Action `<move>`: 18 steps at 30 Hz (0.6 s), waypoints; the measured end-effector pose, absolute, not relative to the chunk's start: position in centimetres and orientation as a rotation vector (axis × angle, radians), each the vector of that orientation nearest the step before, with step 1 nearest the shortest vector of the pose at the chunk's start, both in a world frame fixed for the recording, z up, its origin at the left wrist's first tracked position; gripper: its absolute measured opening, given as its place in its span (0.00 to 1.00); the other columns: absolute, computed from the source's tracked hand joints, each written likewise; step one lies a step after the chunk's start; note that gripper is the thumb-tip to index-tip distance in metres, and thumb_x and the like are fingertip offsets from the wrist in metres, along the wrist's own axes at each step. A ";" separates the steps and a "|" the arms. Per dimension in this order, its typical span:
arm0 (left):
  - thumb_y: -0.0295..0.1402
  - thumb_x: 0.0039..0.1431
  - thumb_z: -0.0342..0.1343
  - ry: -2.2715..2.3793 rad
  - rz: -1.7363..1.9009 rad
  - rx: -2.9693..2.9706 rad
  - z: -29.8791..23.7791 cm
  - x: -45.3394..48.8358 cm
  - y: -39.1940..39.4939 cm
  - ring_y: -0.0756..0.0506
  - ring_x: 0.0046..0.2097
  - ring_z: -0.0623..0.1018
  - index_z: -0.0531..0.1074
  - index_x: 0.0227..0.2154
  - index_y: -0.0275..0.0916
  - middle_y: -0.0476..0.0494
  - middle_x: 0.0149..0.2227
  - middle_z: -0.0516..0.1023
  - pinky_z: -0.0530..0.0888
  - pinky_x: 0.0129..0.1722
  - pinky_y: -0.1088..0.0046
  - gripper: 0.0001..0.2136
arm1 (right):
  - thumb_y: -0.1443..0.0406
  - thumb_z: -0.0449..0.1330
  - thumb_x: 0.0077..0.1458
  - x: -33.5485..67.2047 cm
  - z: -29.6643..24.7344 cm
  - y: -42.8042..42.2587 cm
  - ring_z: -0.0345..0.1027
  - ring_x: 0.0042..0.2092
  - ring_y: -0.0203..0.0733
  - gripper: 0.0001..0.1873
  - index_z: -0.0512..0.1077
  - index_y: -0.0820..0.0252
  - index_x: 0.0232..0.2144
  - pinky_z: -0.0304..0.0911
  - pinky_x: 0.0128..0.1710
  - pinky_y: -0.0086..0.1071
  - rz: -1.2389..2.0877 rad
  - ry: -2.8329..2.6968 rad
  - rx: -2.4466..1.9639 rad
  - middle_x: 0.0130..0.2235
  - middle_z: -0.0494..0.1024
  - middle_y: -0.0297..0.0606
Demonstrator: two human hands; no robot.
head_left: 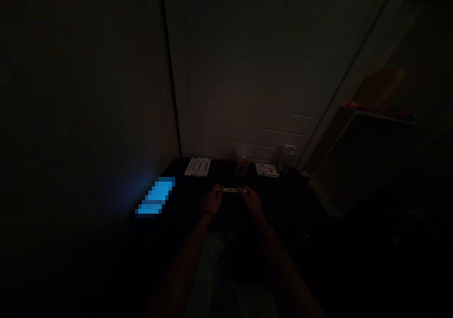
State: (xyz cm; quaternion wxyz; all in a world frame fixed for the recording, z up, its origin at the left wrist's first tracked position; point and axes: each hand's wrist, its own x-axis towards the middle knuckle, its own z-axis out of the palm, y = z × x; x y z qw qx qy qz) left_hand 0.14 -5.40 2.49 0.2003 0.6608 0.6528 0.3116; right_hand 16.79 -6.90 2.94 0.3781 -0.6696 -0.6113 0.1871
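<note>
Head view, very dim: both hands meet over a dark tabletop (283,202), holding a slim white pen-like stick (230,190) level between them. The left hand (213,199) has its thumb and fingers closed on one end of the stick, and the right hand (251,200) pinches the other end in the same way. The middle of the stick shows bare between the hands, with small dark marks along it that are too small to read. It lies near the centre of the tabletop, crosswise to the person; whether it touches the surface or is held just above it, I cannot tell. Both forearms reach forward from the bottom edge, and a dark band seems to circle the left wrist.

Behind the left hand, near the back edge, a row of white pens (198,167) lies side by side, slightly slanted. Behind the right hand is a flat stack of white sticks (267,169) with red and dark marks. A clear container (242,161) with reddish markings stands to the left of that stack, and a second clear container (288,157) is just beside it on the right, leaning a little. Toward the tabletop's left end glows a blurred blue rectangle (155,196). A pale wall (240,72) rises behind everything. Farther right, a yellow-orange object (384,84) sits atop boxy furniture (332,143).
</note>
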 end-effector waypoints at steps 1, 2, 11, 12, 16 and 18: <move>0.48 0.55 0.32 1.823 0.871 1.852 2.4 0.1 -5.3 0.50 0.31 0.71 0.64 0.37 0.46 0.49 0.29 0.73 0.59 0.27 0.79 0.20 | 0.48 0.44 0.49 16.8 2.9 -6.9 0.64 0.36 0.34 0.21 0.69 0.48 0.36 0.56 0.35 0.25 0.479 -1.558 -1.711 0.34 0.72 0.28; 0.48 0.55 0.32 1.821 0.870 1.854 2.4 0.1 -5.3 0.50 0.31 0.71 0.64 0.37 0.46 0.49 0.29 0.73 0.59 0.27 0.79 0.20 | 0.48 0.44 0.49 16.8 3.0 -6.9 0.64 0.36 0.34 0.21 0.69 0.48 0.36 0.56 0.35 0.25 0.487 -1.555 -1.715 0.34 0.72 0.28; 0.48 0.55 0.33 1.834 0.867 1.834 2.5 0.2 -5.3 0.50 0.33 0.71 0.64 0.38 0.47 0.48 0.30 0.73 0.60 0.28 0.79 0.19 | 0.48 0.44 0.49 16.8 3.2 -7.0 0.64 0.37 0.35 0.21 0.69 0.48 0.35 0.56 0.34 0.25 0.503 -1.556 -1.721 0.35 0.72 0.28; 0.48 0.55 0.33 1.837 0.866 1.830 2.5 0.2 -5.3 0.50 0.33 0.71 0.64 0.38 0.47 0.48 0.31 0.73 0.60 0.28 0.78 0.19 | 0.48 0.44 0.49 16.7 3.2 -7.0 0.64 0.37 0.35 0.21 0.69 0.48 0.35 0.56 0.34 0.25 0.501 -1.559 -1.731 0.35 0.72 0.28; 0.48 0.55 0.33 1.843 0.855 1.823 2.5 0.2 -5.3 0.49 0.33 0.71 0.64 0.39 0.46 0.48 0.31 0.73 0.60 0.28 0.78 0.19 | 0.47 0.44 0.49 16.7 3.4 -7.1 0.65 0.36 0.36 0.21 0.70 0.48 0.35 0.55 0.34 0.25 0.497 -1.558 -1.770 0.34 0.72 0.29; 0.48 0.55 0.33 1.842 0.862 1.826 2.5 0.2 -5.3 0.49 0.34 0.71 0.64 0.39 0.47 0.48 0.32 0.73 0.60 0.29 0.78 0.19 | 0.47 0.45 0.49 16.6 3.5 -7.1 0.65 0.36 0.36 0.21 0.70 0.48 0.34 0.55 0.33 0.25 0.501 -1.552 -1.780 0.33 0.72 0.29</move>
